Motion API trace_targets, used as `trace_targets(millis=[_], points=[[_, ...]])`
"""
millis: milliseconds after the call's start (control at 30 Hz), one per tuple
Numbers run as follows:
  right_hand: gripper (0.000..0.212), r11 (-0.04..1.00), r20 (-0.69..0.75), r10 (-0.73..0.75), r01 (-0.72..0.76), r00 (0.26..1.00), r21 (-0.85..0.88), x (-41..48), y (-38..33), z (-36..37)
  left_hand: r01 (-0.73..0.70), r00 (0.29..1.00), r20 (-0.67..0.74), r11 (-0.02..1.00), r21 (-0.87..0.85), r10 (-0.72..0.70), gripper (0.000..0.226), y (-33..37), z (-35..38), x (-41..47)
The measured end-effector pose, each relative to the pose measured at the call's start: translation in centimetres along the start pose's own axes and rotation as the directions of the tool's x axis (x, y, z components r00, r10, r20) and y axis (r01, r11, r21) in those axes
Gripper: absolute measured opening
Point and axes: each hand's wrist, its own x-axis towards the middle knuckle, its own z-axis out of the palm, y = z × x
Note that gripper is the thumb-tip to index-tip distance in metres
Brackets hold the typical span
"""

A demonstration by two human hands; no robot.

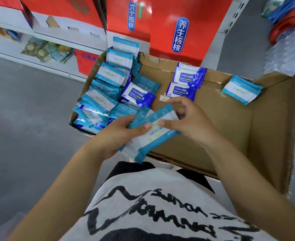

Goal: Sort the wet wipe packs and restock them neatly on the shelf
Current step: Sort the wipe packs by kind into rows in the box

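1. Two teal packs [153,131] sit fanned in the left hand [119,134], above the near edge of an open cardboard box [230,129]; its grip is pressed on them, thumb on top, fingers underneath.
2. The right hand [186,122] touches the upper pack with its thumb tip, its other fingers loosely curled and holding nothing.
3. A jumbled heap of teal packs [105,94] fills the box's left side, with a blue pack [138,96] lying among them.
4. Two more blue packs [186,80] lie together at the box's middle, and one teal pack [241,89] lies alone at the right.
5. To do this step well, likely square the two held packs edge to edge, labels facing one way, before setting them down.
6. Keeping teal with teal, away from blue, should make shelving neater.
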Motion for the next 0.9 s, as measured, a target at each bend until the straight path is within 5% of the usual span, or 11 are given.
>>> trace_targets(millis=[267,400,500,633,767,900], points=[[0.029,0.991,0.111,-0.05,0.063,0.993,-0.118,5.5,-0.3,9.3,0.197,0.98,0.076,0.963,-0.184,-0.186,0.031,-0.6,-8.7,-0.5],[0.021,0.989,0.215,-0.004,0.035,0.977,-0.14,8.8,-1.8,13.9,0.228,0.974,0.06,0.931,-0.285,-0.22,0.034,-1.7,-14.2,-0.4],[0.007,0.994,0.143,0.044,-0.029,0.989,-0.102,12.2,-1.5,16.8,0.182,0.978,-0.021,0.893,-0.412,-0.209,0.036,-3.0,-17.9,0.0],[0.028,0.943,-0.047,0.086,-0.096,0.995,-0.319,18.2,2.2,19.3,0.099,0.97,-0.13,0.827,-0.554,-0.203,0.038,-4.6,-21.7,0.4],[0.067,0.767,-0.092,0.183,-0.201,0.979,-0.61,21.6,5.4,21.4,0.018,0.944,-0.257,0.811,-0.585,-0.206,0.037,-6.1,-24.0,0.6],[0.061,0.784,-0.2,0.182,-0.265,0.963,-0.561,21.1,6.5,22.2,-0.039,0.911,-0.349,0.797,-0.603,-0.219,0.038,-7.6,-25.5,1.1]])
